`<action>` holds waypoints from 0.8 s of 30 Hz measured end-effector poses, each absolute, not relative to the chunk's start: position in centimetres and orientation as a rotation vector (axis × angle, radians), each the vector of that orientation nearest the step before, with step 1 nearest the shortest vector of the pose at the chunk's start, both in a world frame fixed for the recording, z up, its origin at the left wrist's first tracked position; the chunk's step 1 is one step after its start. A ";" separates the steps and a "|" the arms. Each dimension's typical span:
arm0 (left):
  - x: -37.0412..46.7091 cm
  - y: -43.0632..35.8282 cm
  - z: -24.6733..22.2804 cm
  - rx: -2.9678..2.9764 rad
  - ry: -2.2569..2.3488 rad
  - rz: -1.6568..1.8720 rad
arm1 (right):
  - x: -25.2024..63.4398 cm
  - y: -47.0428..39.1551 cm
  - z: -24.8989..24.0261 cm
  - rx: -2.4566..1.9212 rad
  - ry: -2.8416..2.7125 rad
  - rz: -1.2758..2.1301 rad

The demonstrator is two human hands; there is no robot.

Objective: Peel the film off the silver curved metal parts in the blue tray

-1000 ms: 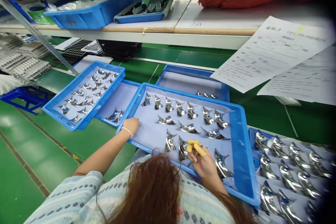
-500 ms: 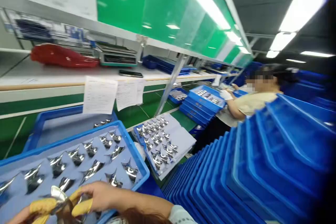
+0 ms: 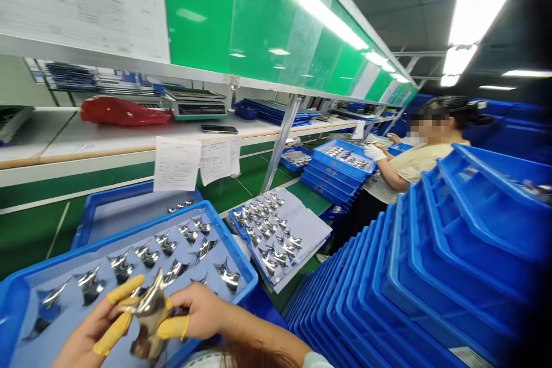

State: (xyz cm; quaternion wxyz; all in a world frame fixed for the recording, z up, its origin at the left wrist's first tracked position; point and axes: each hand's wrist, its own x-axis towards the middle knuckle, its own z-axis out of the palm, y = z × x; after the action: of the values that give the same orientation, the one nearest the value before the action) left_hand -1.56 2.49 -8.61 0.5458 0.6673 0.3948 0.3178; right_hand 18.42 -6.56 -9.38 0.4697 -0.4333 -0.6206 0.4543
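Note:
A shiny curved metal piece (image 3: pixel 150 310) is held up between both hands over the near blue tray (image 3: pixel 248 279). My left hand (image 3: pixel 101 322), with yellow finger covers, grips its left side. My right hand (image 3: pixel 194 313), also with yellow finger covers, pinches its right side. Similar metal pieces (image 3: pixel 121 267) lie in rows on the tray's pale lining. The held piece and my hands hide part of the tray's front.
A white-lined stack with metal pieces (image 3: pixel 308 224) lies beyond the tray. Tall nested blue trays (image 3: pixel 388 264) rise at the right. Farther back, a person (image 3: pixel 401 167) works beside stacked trays. A shelf (image 3: pixel 107 141) holds a red bag (image 3: pixel 125 111), scale (image 3: pixel 196 104) and phone (image 3: pixel 219 129).
The view has shifted, so the tray and shelf appear farther right. My hands have turned the metal piece, and it now shows more fully, raised between my fingers.

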 end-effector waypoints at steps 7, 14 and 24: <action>-4.4 -0.5 -2.5 1.881 0.792 0.688 | 14.1 -7.3 -5.2 -1.015 -1.625 0.903; -9.4 -0.8 -1.5 1.938 0.631 0.870 | 9.8 -6.8 -2.5 -0.898 -1.832 0.714; -13.0 1.2 -1.7 1.922 0.515 0.831 | 5.4 -6.5 -1.6 -1.042 -1.857 0.582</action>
State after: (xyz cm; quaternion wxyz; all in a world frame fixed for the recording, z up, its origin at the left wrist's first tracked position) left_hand -13.02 1.24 -1.71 0.4728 0.7854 0.2105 0.3396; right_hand 5.41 -6.52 -1.60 0.4501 -0.4214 -0.7513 0.2353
